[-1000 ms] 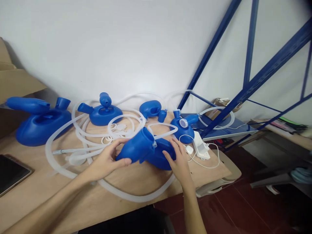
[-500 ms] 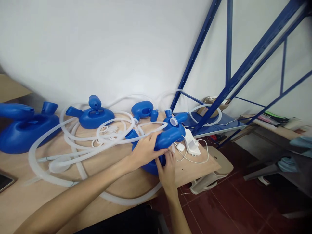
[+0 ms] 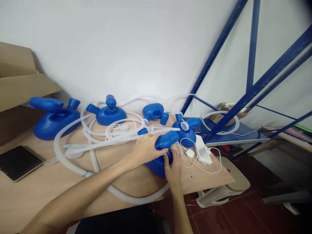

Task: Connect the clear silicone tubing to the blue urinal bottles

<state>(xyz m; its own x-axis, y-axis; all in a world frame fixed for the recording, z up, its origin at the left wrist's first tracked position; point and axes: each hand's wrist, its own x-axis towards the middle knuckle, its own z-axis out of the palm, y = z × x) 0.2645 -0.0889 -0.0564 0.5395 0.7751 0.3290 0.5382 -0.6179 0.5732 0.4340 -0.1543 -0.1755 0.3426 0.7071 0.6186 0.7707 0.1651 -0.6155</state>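
The left arm (image 3: 83,195) slants in from the lower left, its hand, the left hand (image 3: 146,148), back uppermost with the thumb (image 3: 162,151) stretched rightward. The right arm (image 3: 180,208) rises steeply, the right hand (image 3: 174,165) pointing forward, thumb and fingers bent. The hands are close together, the left slightly farther forward.

Blue jug (image 3: 157,169) blocks between left hand (image 3: 147,148) and right hand (image 3: 174,164). White hoses (image 3: 117,141) crowd left of and beyond left hand, blue bottles (image 3: 110,116) farther back. Right of right hand: power strip (image 3: 202,152) in the way. Bare bench (image 3: 207,180) beside right wrist; room above both hands.
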